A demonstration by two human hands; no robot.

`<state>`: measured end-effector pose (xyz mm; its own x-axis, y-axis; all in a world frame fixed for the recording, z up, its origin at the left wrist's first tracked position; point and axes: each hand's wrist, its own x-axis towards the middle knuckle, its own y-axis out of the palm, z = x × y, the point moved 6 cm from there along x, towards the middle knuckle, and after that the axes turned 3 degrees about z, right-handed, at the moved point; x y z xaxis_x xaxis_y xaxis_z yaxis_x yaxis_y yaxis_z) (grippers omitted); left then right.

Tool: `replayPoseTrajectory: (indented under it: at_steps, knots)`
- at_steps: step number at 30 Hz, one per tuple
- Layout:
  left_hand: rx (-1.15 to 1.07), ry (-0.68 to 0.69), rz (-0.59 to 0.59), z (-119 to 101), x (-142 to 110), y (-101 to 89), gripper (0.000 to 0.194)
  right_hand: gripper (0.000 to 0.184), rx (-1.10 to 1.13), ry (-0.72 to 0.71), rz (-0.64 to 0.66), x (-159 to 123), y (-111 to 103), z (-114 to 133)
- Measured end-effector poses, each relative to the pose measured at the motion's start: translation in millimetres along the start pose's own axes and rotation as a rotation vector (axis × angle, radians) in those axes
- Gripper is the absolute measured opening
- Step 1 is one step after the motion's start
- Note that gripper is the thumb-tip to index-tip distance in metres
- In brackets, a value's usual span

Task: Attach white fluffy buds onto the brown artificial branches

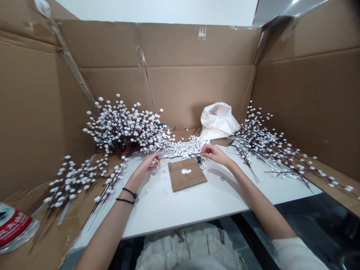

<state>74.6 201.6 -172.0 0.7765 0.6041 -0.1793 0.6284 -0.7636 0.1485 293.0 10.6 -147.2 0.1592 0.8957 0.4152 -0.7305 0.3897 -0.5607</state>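
My left hand (148, 165) pinches one end of a thin dark twig (180, 155) that carries white foam buds. My right hand (214, 153) pinches the same twig's other end, so it is stretched between both hands above a brown cardboard square (194, 179). A white blob of glue (186, 171) lies on that square. A small heap of black rubber rings (199, 160) sits just below my right hand, and a loose pile of white buds (188, 147) lies behind the twig.
A large bunch of white-budded branches (126, 125) stands at the back left, more branches (75, 180) lie at the left and others (270, 150) at the right. A white plastic bag (218, 120) sits at the back. Cardboard walls (197, 75) surround the white table (174, 210).
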Motion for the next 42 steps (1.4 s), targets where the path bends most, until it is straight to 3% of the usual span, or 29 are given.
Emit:
replayPoseTrajectory:
  at_steps: [9, 27, 35, 42]
  knots:
    - [0.298, 0.2, -0.154, -4.5, 0.3, 0.9, 0.03, 0.008, -0.241, -0.086, 0.076, -1.3, -2.4, 6.4]
    - [0.381, 0.217, -0.111, -1.7, 2.1, 6.6, 0.028, 0.01, -0.171, -0.034, 0.233, -3.8, 12.2, -13.8]
    - [0.355, 0.233, -0.149, -2.5, 1.8, 4.1, 0.024, 0.01, -0.129, -0.019, 0.163, -1.5, 7.6, -8.7]
    - [0.317, 0.227, -0.152, -3.6, 1.9, 1.3, 0.027, 0.02, -0.187, -0.024, 0.004, -2.3, -13.6, 2.1]
